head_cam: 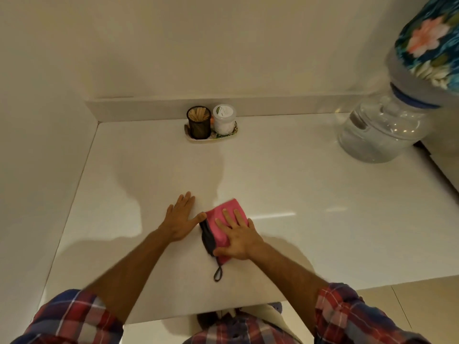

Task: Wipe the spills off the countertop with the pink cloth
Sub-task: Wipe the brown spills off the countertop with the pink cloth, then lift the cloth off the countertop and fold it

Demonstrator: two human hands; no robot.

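Observation:
A folded pink cloth (pixel 223 216) with a dark grey edge and a hanging loop lies on the white countertop (pixel 310 184) near its front edge. My right hand (pixel 237 238) presses flat on top of the cloth, fingers spread and thumb curled at its near edge. My left hand (pixel 180 218) rests flat on the bare counter just left of the cloth, its thumb touching the cloth's grey edge. No spill is clearly visible on the glossy surface.
A small tray (pixel 211 138) at the back wall holds a black mesh cup of toothpicks (pixel 198 122) and a white lidded jar (pixel 224 119). A large clear water bottle (pixel 382 127) with a floral cover stands at the right. Walls bound the left and back.

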